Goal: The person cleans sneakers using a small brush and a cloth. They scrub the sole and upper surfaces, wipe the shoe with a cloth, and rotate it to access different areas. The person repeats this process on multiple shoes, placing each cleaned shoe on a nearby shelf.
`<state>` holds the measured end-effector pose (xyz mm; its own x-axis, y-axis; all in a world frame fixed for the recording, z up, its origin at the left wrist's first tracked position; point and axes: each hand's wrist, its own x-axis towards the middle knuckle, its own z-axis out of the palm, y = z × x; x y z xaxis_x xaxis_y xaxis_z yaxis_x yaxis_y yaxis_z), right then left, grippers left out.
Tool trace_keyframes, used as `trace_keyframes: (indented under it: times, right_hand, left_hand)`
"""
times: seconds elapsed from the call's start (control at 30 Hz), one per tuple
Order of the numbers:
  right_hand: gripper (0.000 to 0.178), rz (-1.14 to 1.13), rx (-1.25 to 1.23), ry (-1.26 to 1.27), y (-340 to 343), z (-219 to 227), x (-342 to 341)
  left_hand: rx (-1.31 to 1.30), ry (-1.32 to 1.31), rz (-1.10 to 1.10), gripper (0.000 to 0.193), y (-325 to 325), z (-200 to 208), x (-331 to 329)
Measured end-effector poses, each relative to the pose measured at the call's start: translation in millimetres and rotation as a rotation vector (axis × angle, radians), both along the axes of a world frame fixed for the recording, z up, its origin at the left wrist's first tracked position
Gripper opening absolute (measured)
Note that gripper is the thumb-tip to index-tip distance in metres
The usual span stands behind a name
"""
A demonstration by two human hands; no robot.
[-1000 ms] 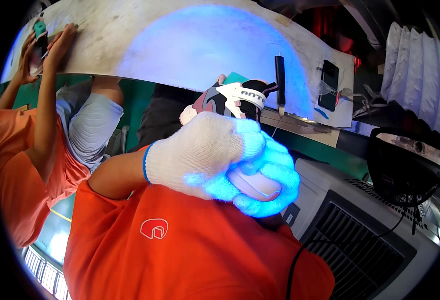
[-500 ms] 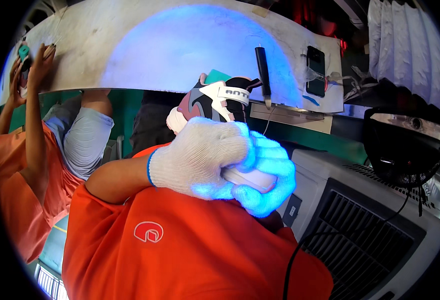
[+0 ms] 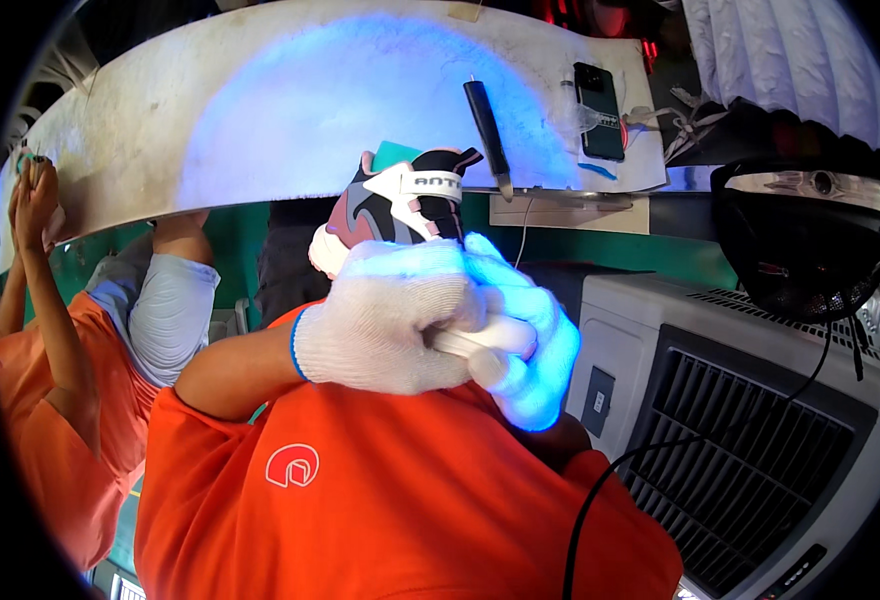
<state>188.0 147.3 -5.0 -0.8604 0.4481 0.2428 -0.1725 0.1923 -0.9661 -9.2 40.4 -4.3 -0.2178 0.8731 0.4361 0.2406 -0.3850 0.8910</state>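
Observation:
Both my hands wear white knit gloves and grip a sneaker [image 3: 345, 222] in front of my chest, just off the table's front edge. It is pink, grey and black, with a white strap across the top and a teal piece [image 3: 393, 154] at its opening. My left hand [image 3: 390, 315] wraps over the lower part with bent fingers. On the other side, my right hand [image 3: 530, 345] is closed, lit strongly blue. Between the gloves shows a smooth pale part [image 3: 495, 338]; whether it belongs to the sneaker I cannot tell. The gloves hide much of the shoe.
A black pen-like tool [image 3: 487, 130] lies near the edge of the pale table [image 3: 140, 130], by a pool of blue light. Right of it is a dark phone [image 3: 600, 115]. A grey vented machine [image 3: 750, 430] stands at my right. Another person's hands [image 3: 35, 200] work at far left.
The table and its items appear higher and further left as my view shifts. My grip around the pale part has changed slightly. The other person's hands have come closer together.

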Motion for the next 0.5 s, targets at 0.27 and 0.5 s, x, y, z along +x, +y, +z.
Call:
trace_keyframes:
  times: [0.27,0.5]
  right_hand:
    - [0.058,0.088,-0.133,0.043,4,3,-14]
    - [0.051,0.023,-0.325,0.063,1,2,-8]
  left_hand:
    - [0.081,-0.105,-0.017,0.037,1,-9,-7]
    - [0.096,-0.034,0.023,0.041,0,1,-12]
